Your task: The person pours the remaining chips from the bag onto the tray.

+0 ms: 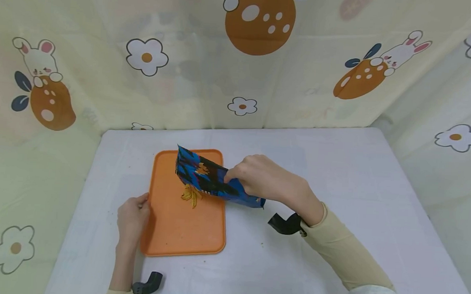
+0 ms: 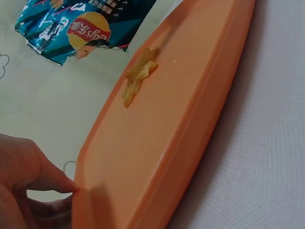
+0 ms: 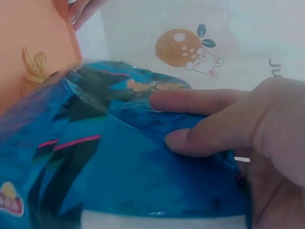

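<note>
My right hand [image 1: 263, 177] grips a blue Lay's chip bag [image 1: 214, 177], held tilted over an orange tray [image 1: 187, 233]. In the left wrist view the bag [image 2: 90, 24] shows a torn, open edge. Several ridged yellow chips [image 1: 191, 195] lie in a small heap on the tray, just under the bag's open end. My left hand [image 1: 132, 217] pinches the tray's left rim between thumb and fingers. In the right wrist view, the thumb and index finger of the right hand [image 3: 228, 119] press against the bag, while its other fingers are partly hidden behind it.
The tray lies on a white-covered table [image 1: 293, 265], left of the middle. A few tiny crumbs dot the cloth. Behind the table hangs a pale curtain [image 1: 182, 100] with rabbit and flower prints. Black curved mounts [image 1: 147, 284] sit at both wrists.
</note>
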Motion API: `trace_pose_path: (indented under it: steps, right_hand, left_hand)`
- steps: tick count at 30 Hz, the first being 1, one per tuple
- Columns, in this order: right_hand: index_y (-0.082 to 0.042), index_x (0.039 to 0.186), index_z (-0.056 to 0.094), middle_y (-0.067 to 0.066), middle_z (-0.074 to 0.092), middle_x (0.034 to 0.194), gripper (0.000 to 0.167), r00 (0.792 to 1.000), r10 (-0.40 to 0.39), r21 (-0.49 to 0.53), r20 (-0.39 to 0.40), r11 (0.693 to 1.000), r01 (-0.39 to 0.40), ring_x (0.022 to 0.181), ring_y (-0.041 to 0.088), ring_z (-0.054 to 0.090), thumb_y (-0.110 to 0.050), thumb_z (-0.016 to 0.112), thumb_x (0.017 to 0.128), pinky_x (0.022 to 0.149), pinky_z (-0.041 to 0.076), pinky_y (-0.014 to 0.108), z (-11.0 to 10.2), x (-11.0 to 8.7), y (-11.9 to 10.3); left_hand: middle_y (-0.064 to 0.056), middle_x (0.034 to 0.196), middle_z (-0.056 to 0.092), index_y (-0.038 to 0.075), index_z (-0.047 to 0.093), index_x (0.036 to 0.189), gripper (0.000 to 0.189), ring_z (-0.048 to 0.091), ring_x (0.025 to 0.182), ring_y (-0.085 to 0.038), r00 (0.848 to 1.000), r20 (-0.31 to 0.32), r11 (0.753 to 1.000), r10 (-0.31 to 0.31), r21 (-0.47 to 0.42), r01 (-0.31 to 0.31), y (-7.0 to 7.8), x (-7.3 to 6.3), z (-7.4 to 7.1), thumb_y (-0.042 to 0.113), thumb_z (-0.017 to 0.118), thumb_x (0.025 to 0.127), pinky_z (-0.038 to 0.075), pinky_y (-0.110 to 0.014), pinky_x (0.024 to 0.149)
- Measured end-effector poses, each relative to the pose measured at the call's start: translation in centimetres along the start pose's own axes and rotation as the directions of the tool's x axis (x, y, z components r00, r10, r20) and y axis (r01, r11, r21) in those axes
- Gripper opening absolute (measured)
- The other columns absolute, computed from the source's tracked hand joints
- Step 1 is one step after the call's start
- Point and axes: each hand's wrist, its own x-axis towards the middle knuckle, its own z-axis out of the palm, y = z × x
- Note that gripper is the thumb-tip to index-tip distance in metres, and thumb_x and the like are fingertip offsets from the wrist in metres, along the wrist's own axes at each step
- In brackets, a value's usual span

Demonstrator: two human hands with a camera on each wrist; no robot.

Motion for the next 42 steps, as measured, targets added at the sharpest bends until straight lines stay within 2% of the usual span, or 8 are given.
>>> trace_pose_path:
  steps: [3, 9, 13, 18, 21, 28, 34, 42]
  right_hand:
    - [-0.004, 0.112, 0.079, 0.009, 0.074, 0.074, 0.047, 1.000, -0.005, -0.006, -0.007, 1.000, 0.005, 0.050, 0.007, 0.022, 0.019, 0.046, 0.089, 0.052, 0.018, 0.021, 0.05, 0.06, 0.03]
    - [-0.004, 0.111, 0.079, 0.011, 0.079, 0.090, 0.045, 1.000, -0.006, 0.004, 0.015, 1.000, 0.005, 0.050, 0.005, 0.029, 0.019, 0.047, 0.089, 0.052, 0.022, 0.020, 0.06, 0.18, 0.04]
    - [-0.003, 0.113, 0.078, 0.008, 0.076, 0.075, 0.047, 1.000, 0.001, 0.018, 0.023, 1.000, -0.002, 0.041, 0.002, 0.033, 0.018, 0.044, 0.090, 0.051, 0.027, 0.018, -0.04, 0.27, 0.02]
    - [-0.002, 0.114, 0.078, 0.010, 0.078, 0.084, 0.047, 0.999, 0.003, 0.030, 0.044, 1.000, -0.004, 0.043, 0.003, 0.039, 0.018, 0.044, 0.090, 0.052, 0.031, 0.018, 0.05, 0.40, 0.06]
    - [-0.003, 0.114, 0.078, 0.013, 0.080, 0.096, 0.046, 1.000, -0.013, 0.021, 0.026, 1.000, 0.013, 0.047, 0.004, 0.031, 0.018, 0.045, 0.091, 0.052, 0.024, 0.019, 0.16, 0.50, 0.07]
    - [-0.003, 0.113, 0.079, 0.012, 0.080, 0.096, 0.045, 0.999, -0.030, 0.005, 0.023, 1.000, 0.030, 0.045, 0.002, 0.033, 0.019, 0.047, 0.090, 0.053, 0.027, 0.018, 0.30, 0.65, -0.03]
    - [-0.003, 0.113, 0.079, 0.012, 0.080, 0.097, 0.044, 0.999, -0.025, 0.004, 0.030, 1.000, 0.024, 0.046, 0.004, 0.030, 0.018, 0.047, 0.091, 0.052, 0.024, 0.019, 0.46, 0.58, -0.01]
    - [-0.003, 0.111, 0.079, 0.014, 0.079, 0.102, 0.044, 1.000, -0.023, 0.016, 0.010, 1.000, 0.023, 0.043, 0.001, 0.038, 0.018, 0.046, 0.091, 0.050, 0.030, 0.017, 0.51, 0.56, 0.13]
  left_hand:
    - [-0.032, 0.115, 0.070, -0.006, 0.067, 0.129, 0.033, 0.057, 0.063, -0.022, 1.000, 0.007, 1.000, -0.015, -0.004, 0.015, 0.06, -0.06, -0.04, 0.004, 0.056, 0.099, 0.042, -0.025, 0.048]
    - [-0.033, 0.116, 0.070, -0.006, 0.067, 0.130, 0.034, 0.059, 0.066, -0.023, 1.000, 0.013, 1.000, -0.021, -0.006, 0.021, -0.03, -0.04, -0.07, 0.004, 0.056, 0.099, 0.044, -0.026, 0.050]
    - [-0.033, 0.115, 0.070, -0.005, 0.068, 0.129, 0.034, 0.059, 0.066, -0.024, 1.000, -0.002, 1.000, -0.006, 0.000, 0.006, -0.17, 0.03, -0.03, 0.004, 0.056, 0.098, 0.043, -0.026, 0.049]
    - [-0.032, 0.115, 0.070, -0.005, 0.068, 0.129, 0.034, 0.058, 0.065, -0.024, 1.000, -0.006, 1.000, -0.006, 0.008, 0.006, -0.27, 0.08, 0.03, 0.004, 0.056, 0.098, 0.043, -0.026, 0.049]
    - [-0.034, 0.115, 0.069, -0.005, 0.068, 0.129, 0.034, 0.056, 0.062, -0.023, 1.000, -0.007, 1.000, 0.006, 0.013, -0.006, -0.34, 0.17, 0.04, 0.003, 0.056, 0.098, 0.042, -0.026, 0.048]
    - [-0.036, 0.112, 0.069, -0.006, 0.068, 0.128, 0.034, 0.045, 0.054, -0.018, 0.999, -0.006, 0.999, 0.042, 0.012, -0.042, -0.45, 0.35, 0.10, 0.002, 0.054, 0.098, 0.036, -0.025, 0.044]
    - [-0.035, 0.112, 0.069, -0.006, 0.067, 0.129, 0.035, 0.045, 0.054, -0.017, 1.000, 0.009, 1.000, 0.018, 0.014, -0.018, -0.46, 0.27, 0.15, 0.002, 0.053, 0.098, 0.036, -0.026, 0.045]
    - [-0.035, 0.117, 0.069, -0.005, 0.067, 0.129, 0.035, 0.044, 0.051, -0.016, 1.000, 0.005, 1.000, 0.025, 0.015, -0.025, -0.43, 0.53, 0.17, 0.002, 0.053, 0.098, 0.036, -0.026, 0.044]
